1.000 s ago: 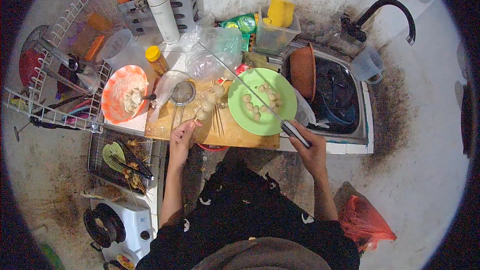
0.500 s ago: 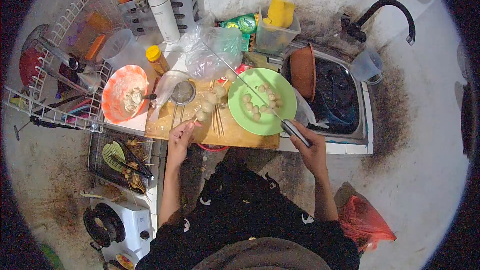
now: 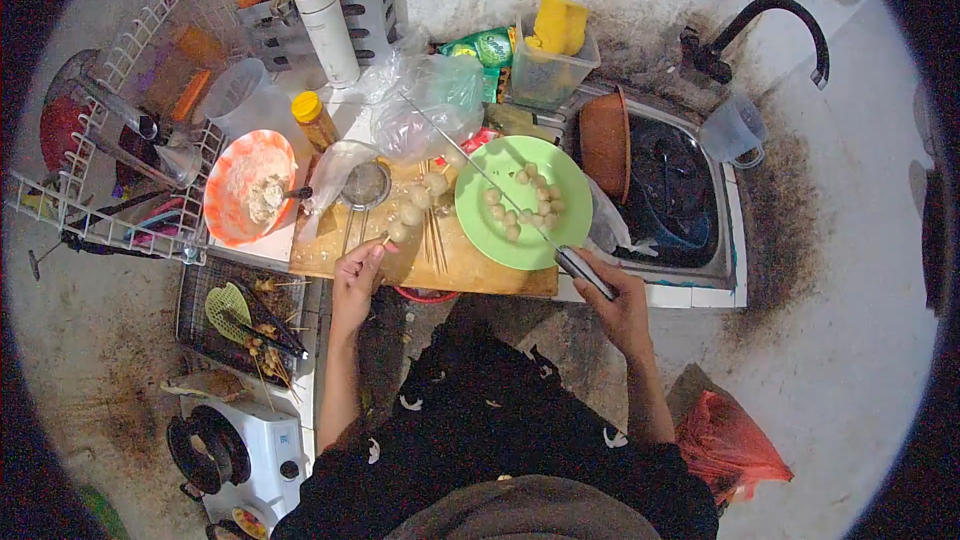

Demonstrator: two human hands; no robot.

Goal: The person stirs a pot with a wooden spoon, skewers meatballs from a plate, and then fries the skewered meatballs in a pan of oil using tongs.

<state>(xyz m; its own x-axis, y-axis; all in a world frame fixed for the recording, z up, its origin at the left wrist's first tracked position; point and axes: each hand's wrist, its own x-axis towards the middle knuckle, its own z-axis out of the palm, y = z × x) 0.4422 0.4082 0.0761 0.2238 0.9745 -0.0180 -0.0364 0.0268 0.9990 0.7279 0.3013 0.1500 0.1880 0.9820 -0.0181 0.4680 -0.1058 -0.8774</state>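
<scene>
Left hand: the hand [image 3: 355,275] has thumb and finger pinched together around the near end of a skewer [image 3: 411,213], the other fingers curled in.
Skewer: it slants up and away over the wooden board [image 3: 470,267], pale round balls threaded along it (the far tip is hard to make out).
Right hand: the hand [image 3: 618,302] is wrapped around the handle of a long knife [image 3: 587,273], fingers curled in.
Knife: its thin blade runs away to the left across the green plate, tip near the clear plastic bag [image 3: 425,115] (I cannot tell whether blade and plate touch).
Green plate: the plate [image 3: 565,165] sits partly on the board's right side, with a loose cluster of balls [image 3: 543,194] on it.
Board: bare sticks [image 3: 435,245] lie between skewer and plate; a strainer [image 3: 366,184] rests to their left.
Bowl: the orange-and-white bowl [image 3: 225,175] stands left of the board, pale dough [image 3: 266,198] inside.
Behind: a yellow-capped bottle [image 3: 318,125] and a white flask [image 3: 327,35] stand on the surface [image 3: 675,297].
Sink: the sink [image 3: 730,210] lies right of the plate, a brown basin [image 3: 603,148] tilted at its left edge.
</scene>
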